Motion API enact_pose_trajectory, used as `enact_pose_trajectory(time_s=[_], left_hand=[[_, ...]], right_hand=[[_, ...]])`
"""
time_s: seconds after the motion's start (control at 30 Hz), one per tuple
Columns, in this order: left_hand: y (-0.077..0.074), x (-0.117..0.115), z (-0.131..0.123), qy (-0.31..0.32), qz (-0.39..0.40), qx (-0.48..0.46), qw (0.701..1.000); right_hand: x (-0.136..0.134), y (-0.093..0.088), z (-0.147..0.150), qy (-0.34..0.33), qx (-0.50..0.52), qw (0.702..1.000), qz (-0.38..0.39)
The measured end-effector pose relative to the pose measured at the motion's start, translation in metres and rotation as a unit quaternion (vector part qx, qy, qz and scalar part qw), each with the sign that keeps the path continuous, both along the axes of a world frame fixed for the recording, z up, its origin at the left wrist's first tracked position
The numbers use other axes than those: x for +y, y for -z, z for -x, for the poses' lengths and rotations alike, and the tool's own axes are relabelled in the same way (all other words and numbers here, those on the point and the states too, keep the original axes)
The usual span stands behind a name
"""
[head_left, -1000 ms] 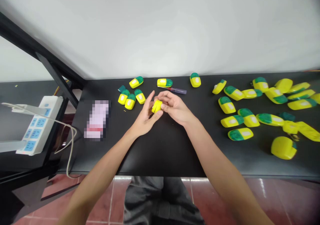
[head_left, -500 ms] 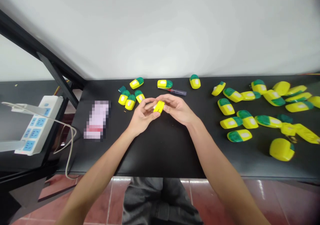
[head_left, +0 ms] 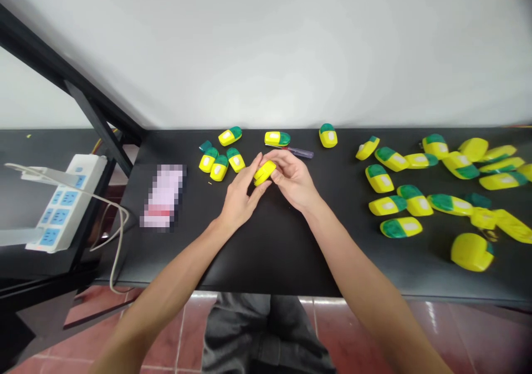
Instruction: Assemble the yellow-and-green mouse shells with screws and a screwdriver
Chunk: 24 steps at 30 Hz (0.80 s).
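At far left, a white power strip (head_left: 68, 205) with blue socket faces lies at a slant, a plug and adapter seated in it; a pale cable (head_left: 123, 224) loops down across the near left corner of the black bench (head_left: 266, 252). Next, a pixelated pink-and-white item (head_left: 164, 196) lies flat. Further right, three yellow-and-green cases (head_left: 218, 168) sit close together, with a loose dark green piece (head_left: 205, 145) just behind and another case (head_left: 230, 136) near the back edge.

At centre, above the bench, a yellow case (head_left: 265, 172) is held between both hands. The left hand (head_left: 240, 194) has its fingers partly curled, thumb on the near side, gripping the case's left part. The right hand (head_left: 294, 179) has its fingers bent inward, thumb and fingertips closed on the right end. The exact contact of the hidden fingertips cannot be told.

Behind the right hand lies a screwdriver (head_left: 301, 153) with a translucent purple handle, beside a flat-lying case (head_left: 277, 138); one more case (head_left: 328, 136) stands apart to the right. At far right, numerous yellow-and-green cases (head_left: 401, 227) are scattered, some touching; among them lie bare yellow parts (head_left: 513, 225).
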<state>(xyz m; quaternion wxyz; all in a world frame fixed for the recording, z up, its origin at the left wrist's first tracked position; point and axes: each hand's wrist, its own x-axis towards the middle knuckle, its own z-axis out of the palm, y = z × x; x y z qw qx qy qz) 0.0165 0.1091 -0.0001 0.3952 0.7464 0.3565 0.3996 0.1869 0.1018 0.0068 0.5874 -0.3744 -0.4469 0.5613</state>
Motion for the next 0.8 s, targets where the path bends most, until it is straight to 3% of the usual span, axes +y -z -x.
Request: enact_pose_trajectory(time_s=[0.23,0.47,0.8], left_hand=[[-0.0018,-0.0002,-0.0023,-0.01,-0.049,-0.012,0.999],[-0.0005,-0.0015,-0.0017,-0.025,-0.036,0.018,0.999],[0.0007,0.004,-0.0024,-0.041,0.031,0.022,0.998]], right_hand=[[-0.0011,0.0017,0.0075,0.053,-0.025,0.998,-0.012],[-0.0016,0.0033,0.0084,0.051,-0.007,0.999,-0.01],[-0.0008,-0.0012,0.0035,0.096,-0.136,0.985,-0.033]])
